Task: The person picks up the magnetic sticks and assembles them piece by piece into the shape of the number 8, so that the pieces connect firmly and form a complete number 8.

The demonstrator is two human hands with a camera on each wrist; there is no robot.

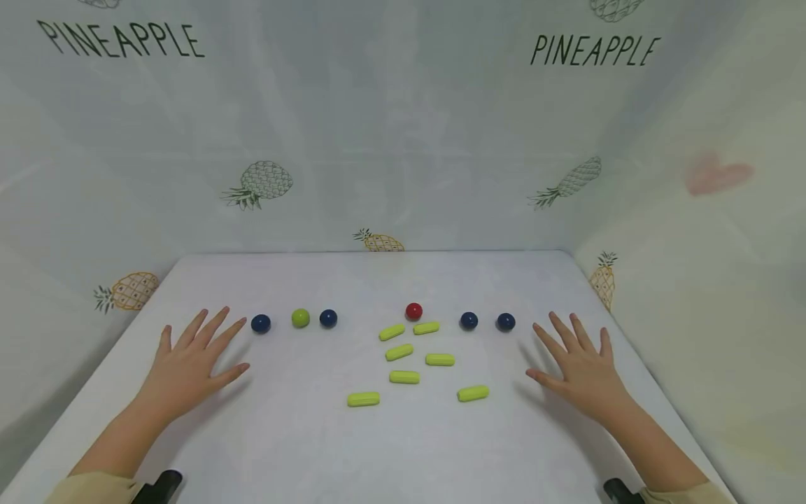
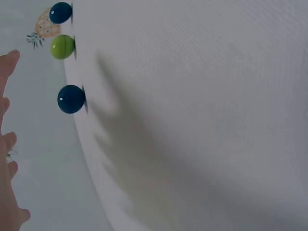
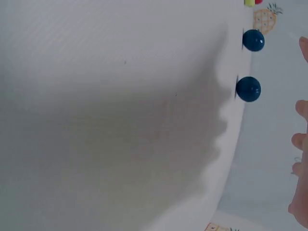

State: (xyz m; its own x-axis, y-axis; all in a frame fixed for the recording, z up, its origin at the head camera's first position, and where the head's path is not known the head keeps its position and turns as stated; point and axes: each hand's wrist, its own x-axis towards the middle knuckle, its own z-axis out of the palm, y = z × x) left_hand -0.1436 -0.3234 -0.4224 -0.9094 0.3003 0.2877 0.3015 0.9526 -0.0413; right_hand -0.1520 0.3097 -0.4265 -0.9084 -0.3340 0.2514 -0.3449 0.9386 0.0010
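Note:
My left hand (image 1: 182,374) is held over the left of the white table with fingers spread, holding nothing; a dark blue ball (image 1: 261,323) lies just right of its fingertips. On the right, my right hand (image 1: 585,371) hovers with spread fingers, also holding nothing, nearest to another dark blue ball (image 1: 506,322). Between the hands lie a green ball (image 1: 300,318), a blue ball (image 1: 328,318), a red ball (image 1: 413,311), a further blue ball (image 1: 469,320) and several yellow-green sticks (image 1: 404,377). Both wrist views show fingers at the edge, raised above the table, with shadows below.
The white table (image 1: 283,448) reaches back to a pale curtain (image 1: 403,126) printed with pineapples and lettering. The same curtain hangs along both sides of the table. Black wrist straps show at both sleeves near the bottom edge.

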